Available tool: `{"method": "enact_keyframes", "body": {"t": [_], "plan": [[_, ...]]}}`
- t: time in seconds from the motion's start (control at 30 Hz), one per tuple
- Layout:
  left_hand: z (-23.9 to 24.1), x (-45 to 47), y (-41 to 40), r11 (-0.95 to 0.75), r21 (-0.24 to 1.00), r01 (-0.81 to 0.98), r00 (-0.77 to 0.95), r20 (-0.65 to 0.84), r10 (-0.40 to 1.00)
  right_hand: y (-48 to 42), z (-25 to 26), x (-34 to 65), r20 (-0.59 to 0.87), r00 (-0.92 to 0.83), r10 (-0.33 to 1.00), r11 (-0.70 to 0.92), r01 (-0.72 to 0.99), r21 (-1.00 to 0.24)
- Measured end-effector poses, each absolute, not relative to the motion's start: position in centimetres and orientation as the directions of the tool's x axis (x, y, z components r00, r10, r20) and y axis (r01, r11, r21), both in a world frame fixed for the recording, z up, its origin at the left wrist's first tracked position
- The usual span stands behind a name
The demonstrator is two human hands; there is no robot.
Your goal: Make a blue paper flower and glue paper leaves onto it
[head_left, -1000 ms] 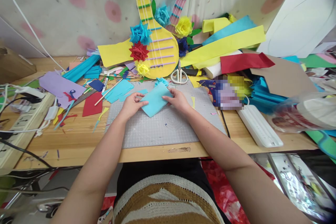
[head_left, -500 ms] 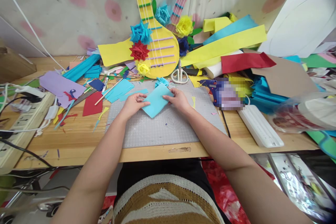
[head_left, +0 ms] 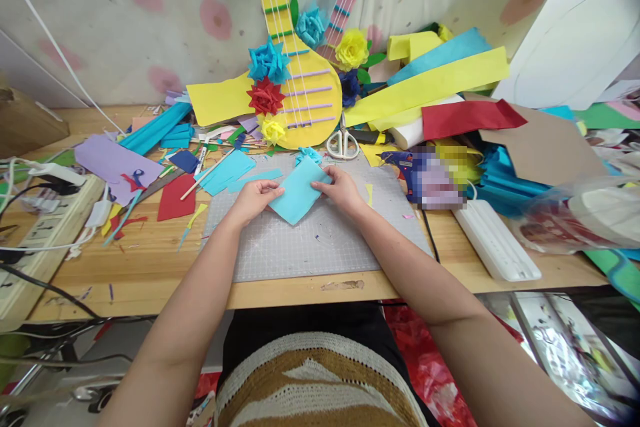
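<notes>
A folded light-blue paper sheet [head_left: 300,192] lies tilted on the grey cutting mat [head_left: 310,247]. My left hand [head_left: 253,200] pinches its left corner with curled fingers. My right hand [head_left: 343,188] grips its right edge, thumb on top. Both hands rest low over the mat's far half. A small blue paper flower [head_left: 307,155] sits just beyond the sheet.
White-handled scissors [head_left: 342,143] lie beyond the mat, a blue glue gun [head_left: 400,161] to their right. A yellow paper guitar [head_left: 300,90] with paper flowers leans on the wall. Paper scraps, a wooden stick [head_left: 205,177], a power strip [head_left: 47,220] with cables at left, a white strip [head_left: 495,240] at right.
The blue sheet has turned slightly between my hands; my left thumb has slid a little along its edge. Both hands stay in the same place.
</notes>
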State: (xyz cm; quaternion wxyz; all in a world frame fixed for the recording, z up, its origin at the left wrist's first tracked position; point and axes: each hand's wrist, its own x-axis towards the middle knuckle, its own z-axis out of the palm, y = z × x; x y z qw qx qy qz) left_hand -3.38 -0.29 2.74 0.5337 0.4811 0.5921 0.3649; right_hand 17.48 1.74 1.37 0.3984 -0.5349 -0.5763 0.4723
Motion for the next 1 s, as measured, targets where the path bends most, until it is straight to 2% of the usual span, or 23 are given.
{"method": "enact_keyframes", "body": {"t": [0.17, 0.37, 0.43, 0.5, 0.6, 0.67, 0.8, 1.0], "plan": [[2.9, -2.8, 0.5, 0.207, 0.962, 0.181, 0.119, -0.230, 0.966, 1.8, 1.2, 17.3, -0.046, -0.147, 0.988, -0.020, 0.176, -0.984], [2.7, -2.0, 0.4, 0.271, 0.950, 0.153, 0.308, -0.306, 0.901, 1.5, 1.5, 16.9, -0.076, -0.290, 0.954, -0.039, 0.131, -0.991], [2.4, -1.8, 0.1, 0.264, 0.955, 0.136, 0.272, -0.292, 0.917, 1.3, 1.8, 16.9, -0.085, -0.276, 0.957, -0.060, 0.098, -0.993], [2.1, -1.4, 0.0, 0.253, 0.963, 0.094, 0.161, -0.266, 0.950, 1.2, 1.9, 16.8, -0.115, -0.234, 0.965, -0.116, 0.010, -0.993], [1.9, -0.6, 0.0, 0.222, 0.974, -0.039, -0.009, -0.222, 0.975, 1.2, 2.0, 16.6, -0.176, -0.186, 0.967, -0.203, -0.143, -0.969], [2.0, -0.1, 0.0, 0.222, 0.967, -0.125, -0.051, -0.230, 0.972, 1.2, 1.9, 16.4, -0.206, -0.194, 0.959, -0.243, -0.191, -0.951], [2.6, 0.3, -0.3, 0.277, 0.936, -0.217, -0.012, -0.287, 0.958, 1.0, 2.0, 16.1, -0.219, -0.242, 0.945, -0.269, -0.196, -0.943], [3.8, 0.1, -0.9, 0.398, 0.867, -0.299, 0.148, -0.370, 0.917, 0.8, 2.4, 16.3, -0.208, -0.257, 0.944, -0.260, -0.192, -0.946]]}}
